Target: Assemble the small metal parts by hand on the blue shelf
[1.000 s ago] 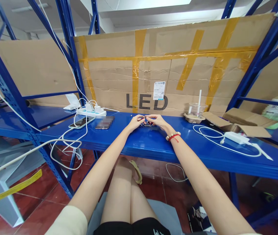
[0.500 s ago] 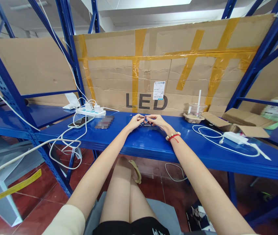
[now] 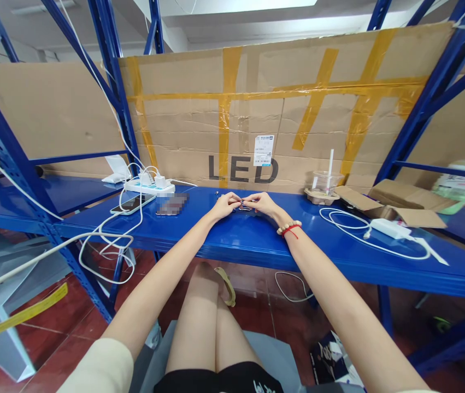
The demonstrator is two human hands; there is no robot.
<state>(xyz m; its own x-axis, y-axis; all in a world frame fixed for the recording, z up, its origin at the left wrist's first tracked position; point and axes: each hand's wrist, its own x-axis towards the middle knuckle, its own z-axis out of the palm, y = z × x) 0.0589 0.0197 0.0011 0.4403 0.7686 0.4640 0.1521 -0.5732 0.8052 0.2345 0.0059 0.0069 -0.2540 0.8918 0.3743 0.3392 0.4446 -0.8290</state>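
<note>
Over the middle of the blue shelf top (image 3: pixel 216 237), my left hand (image 3: pixel 225 205) and my right hand (image 3: pixel 262 203) meet fingertip to fingertip. Both are closed in a pinch around something very small, too tiny and covered to name. Just beneath the fingertips lies a small dark, shiny piece (image 3: pixel 245 208), partly hidden by the fingers. Behind my left hand, a tiny dark bit (image 3: pixel 217 192) rests on the shelf. A beaded bracelet (image 3: pixel 288 226) with a red cord circles my right wrist.
At the left are a white power strip (image 3: pixel 150 188) with chargers, a phone (image 3: pixel 133 204), a blurred-out flat item (image 3: pixel 172 204) and looping cables. To the right stand a plastic cup (image 3: pixel 324 184) with a straw, an open cardboard box (image 3: pixel 406 203) and a white adapter (image 3: pixel 390 228).
My fingertips have lowered slightly and stay together, covering more of the dark piece below. The whole view has shifted a little.
</note>
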